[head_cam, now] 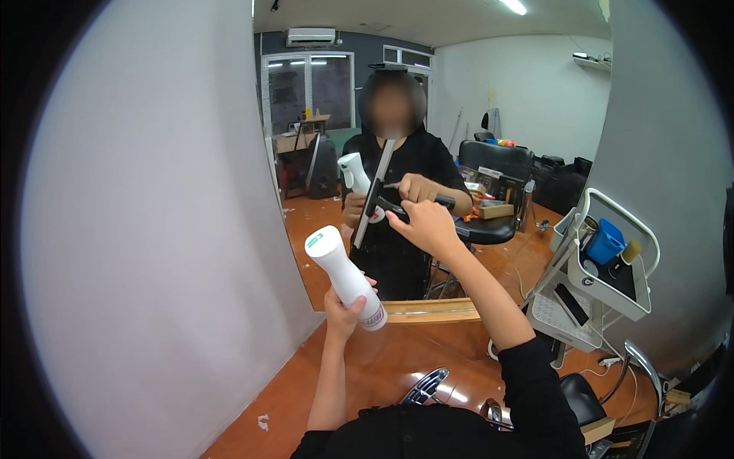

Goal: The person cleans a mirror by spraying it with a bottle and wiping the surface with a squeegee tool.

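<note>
My left hand (344, 312) grips a white spray bottle (350, 275) around its lower part, tilted, with its top towards the mirror. The bottle bears writing near its base. My right hand (427, 226) is closed around the black handle of a squeegee (370, 201), whose long blade lies at a slant against the large wall mirror (321, 252). Part of the handle is hidden behind my fingers. The glass reflects my upper body, both hands, the bottle and the room behind me.
A white trolley (642, 307) at the right carries a blue cup (605, 241), a brush (628, 258) and other items. A wooden ledge (430, 311) runs under the mirror. Below are a metal footrest (425, 387) and a black armrest (580, 396). Paper scraps (262, 423) lie on the orange floor.
</note>
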The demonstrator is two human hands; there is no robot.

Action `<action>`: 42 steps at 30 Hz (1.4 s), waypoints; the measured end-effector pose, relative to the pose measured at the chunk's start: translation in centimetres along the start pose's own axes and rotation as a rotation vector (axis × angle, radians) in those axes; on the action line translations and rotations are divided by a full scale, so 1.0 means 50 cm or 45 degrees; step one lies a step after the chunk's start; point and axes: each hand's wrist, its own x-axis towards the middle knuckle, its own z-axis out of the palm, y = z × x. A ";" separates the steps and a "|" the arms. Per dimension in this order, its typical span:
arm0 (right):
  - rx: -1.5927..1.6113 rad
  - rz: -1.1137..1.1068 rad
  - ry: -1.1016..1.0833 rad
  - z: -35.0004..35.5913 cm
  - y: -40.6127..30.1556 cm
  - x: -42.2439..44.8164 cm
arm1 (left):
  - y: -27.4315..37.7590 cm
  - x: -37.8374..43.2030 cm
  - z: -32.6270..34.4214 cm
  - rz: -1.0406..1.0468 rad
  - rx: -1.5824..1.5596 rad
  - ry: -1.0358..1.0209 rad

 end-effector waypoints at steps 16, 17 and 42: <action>-0.260 -0.228 -0.179 -0.112 0.169 -0.022 | -0.073 0.016 0.115 -0.053 -0.032 -0.135; -0.265 -0.220 -0.180 -0.115 0.179 -0.026 | -0.075 0.016 0.121 -0.063 -0.028 -0.138; 0.017 0.495 0.016 -0.242 0.473 -0.218 | -0.138 -0.018 0.302 -0.259 -0.151 -0.308</action>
